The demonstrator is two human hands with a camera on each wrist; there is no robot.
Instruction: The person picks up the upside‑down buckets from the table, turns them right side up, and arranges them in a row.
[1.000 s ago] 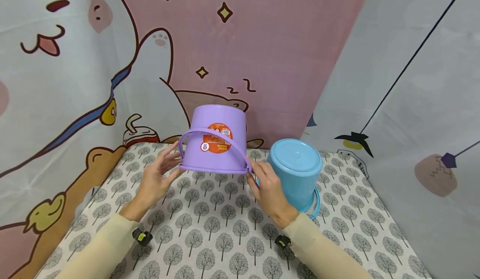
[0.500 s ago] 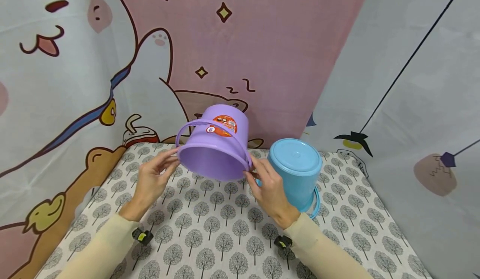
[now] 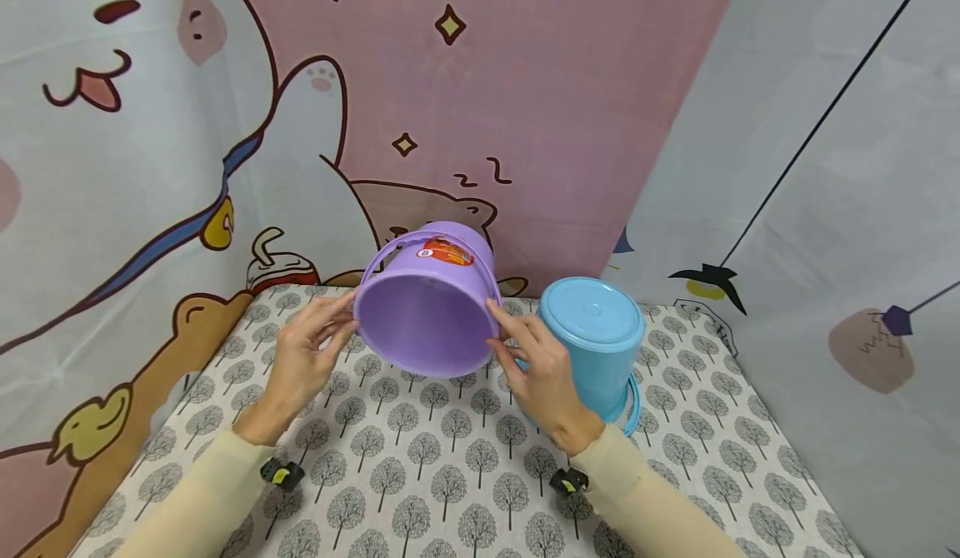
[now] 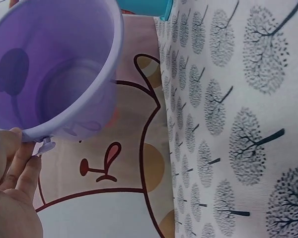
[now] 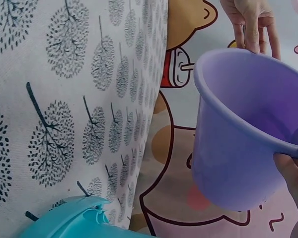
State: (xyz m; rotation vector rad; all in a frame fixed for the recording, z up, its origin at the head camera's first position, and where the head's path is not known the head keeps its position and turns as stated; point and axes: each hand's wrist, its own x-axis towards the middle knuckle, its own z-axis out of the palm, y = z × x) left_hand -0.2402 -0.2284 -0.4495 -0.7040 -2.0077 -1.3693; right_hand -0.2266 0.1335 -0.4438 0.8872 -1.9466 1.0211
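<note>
A cloth backdrop point(image 3: 570, 108) with cartoon animals fills the head view behind everything, its figures cut off by the frame edges. In front of it spreads a table point(image 3: 442, 475) under a cloth printed with grey trees, its near edge running out of the picture. The purple bucket point(image 3: 427, 316) is held off the table, left of the blue bucket, tilted so its open mouth faces the head camera; the outside of its base is hidden there, and the left wrist view shows a dark patch inside that is hard to identify. The blue bucket point(image 3: 600, 375) stands upside down on the table, its lower left part hidden behind the right hand; both wrist views catch only a cropped piece. Two cream sleeves point(image 3: 195, 500) run off the bottom edge. The left hand point(image 3: 307, 350) pinches the purple rim on its left side, and the right hand point(image 3: 542, 366) grips the opposite side, some fingertips of each out of sight behind the rim. The purple handle point(image 3: 382, 260) lies over the upper wall, and a little of the blue handle point(image 3: 634, 404) shows near the table. The print on the orange sticker point(image 3: 447, 251) is too small to read.
</note>
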